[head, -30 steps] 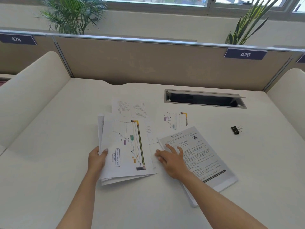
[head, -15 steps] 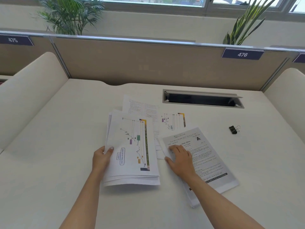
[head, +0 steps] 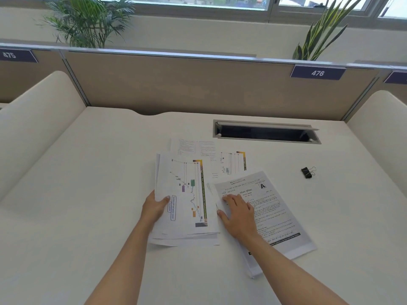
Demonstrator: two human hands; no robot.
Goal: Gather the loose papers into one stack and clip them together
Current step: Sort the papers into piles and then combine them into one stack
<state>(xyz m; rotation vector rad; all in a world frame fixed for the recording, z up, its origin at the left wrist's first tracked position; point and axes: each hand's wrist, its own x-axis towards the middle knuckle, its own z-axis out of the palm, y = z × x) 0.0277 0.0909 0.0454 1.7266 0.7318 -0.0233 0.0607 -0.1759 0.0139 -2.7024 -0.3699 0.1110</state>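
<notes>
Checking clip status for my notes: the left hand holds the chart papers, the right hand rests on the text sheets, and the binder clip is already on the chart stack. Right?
Not quite. The head view shows the binder clip lying loose on the desk, far right of the papers. The left hand does hold the chart papers; the right hand rests on the text sheets.

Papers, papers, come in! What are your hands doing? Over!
Left hand gripping chart stack. Right hand flat on text booklet. Binder clip untouched, far right. Nothing blocking.

head view | worn high; faces forward-down | close over desk (head: 92,216) | single view
</notes>
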